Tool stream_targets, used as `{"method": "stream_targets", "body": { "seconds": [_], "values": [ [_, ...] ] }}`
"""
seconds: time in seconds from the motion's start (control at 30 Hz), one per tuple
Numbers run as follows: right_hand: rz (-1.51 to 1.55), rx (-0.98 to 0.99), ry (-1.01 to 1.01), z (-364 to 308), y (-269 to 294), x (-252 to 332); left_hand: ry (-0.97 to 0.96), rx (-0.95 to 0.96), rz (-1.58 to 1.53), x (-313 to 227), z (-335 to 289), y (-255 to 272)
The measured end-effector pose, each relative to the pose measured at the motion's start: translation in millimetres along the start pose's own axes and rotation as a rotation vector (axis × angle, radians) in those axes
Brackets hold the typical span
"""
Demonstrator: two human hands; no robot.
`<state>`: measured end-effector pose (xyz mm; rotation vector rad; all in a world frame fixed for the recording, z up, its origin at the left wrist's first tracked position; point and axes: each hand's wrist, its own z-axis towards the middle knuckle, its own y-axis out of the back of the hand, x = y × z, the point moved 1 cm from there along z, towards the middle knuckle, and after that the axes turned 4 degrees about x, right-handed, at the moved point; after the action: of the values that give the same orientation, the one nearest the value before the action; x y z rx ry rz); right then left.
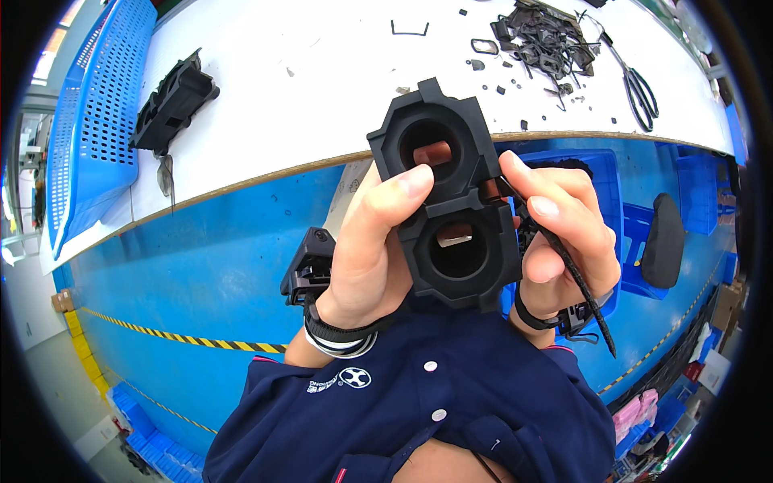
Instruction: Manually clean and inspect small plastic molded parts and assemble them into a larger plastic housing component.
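Observation:
Close in front of my chest is a black moulded part [452, 203] with two round openings, one above the other. Around its left side wraps my left hand [366, 245], closed, the thumb resting at the rim of the upper opening. Reddish fingertip skin shows through that opening. My right hand [570, 221] is closed at the part's right side, pinching a thin, dark, tapered rod-like tool [576, 274]. One end of the tool meets the part's edge; the other points down past my palm. Where its tip touches is partly hidden by my fingers.
Ahead runs a white table [322, 80] with a wooden front edge. On it lie black scraps [547, 48], scissors [640, 97] and another black moulded part [175, 101] beside a blue perforated basket [101, 105]. Blue bins [600, 173] and a stool with a dark cushion [663, 241] stand right.

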<state>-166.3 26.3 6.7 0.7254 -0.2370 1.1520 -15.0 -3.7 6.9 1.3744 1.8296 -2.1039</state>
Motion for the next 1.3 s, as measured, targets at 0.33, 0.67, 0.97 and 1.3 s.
{"method": "stream_targets", "body": {
  "seconds": [0.33, 0.67, 0.97, 1.3],
  "values": [
    [0.138, -0.366, -0.424, -2.0, -16.4, 2.0, -0.136, -0.014, 0.103, 5.5, 0.7, 11.6],
    [-0.245, -0.505, -0.304, 10.6, -7.5, -34.0, -0.248, 0.176, -0.184, 3.5, 4.5, 11.9],
    [-0.776, -0.199, -0.063, 32.6, 49.3, -69.1, -0.209, 0.190, -0.103, -9.2, 2.5, 20.2],
    [-0.538, -0.269, -0.156, 22.8, 48.9, -71.2, -0.239, 0.153, -0.237, -1.4, 1.1, 18.2]
  ]
}}
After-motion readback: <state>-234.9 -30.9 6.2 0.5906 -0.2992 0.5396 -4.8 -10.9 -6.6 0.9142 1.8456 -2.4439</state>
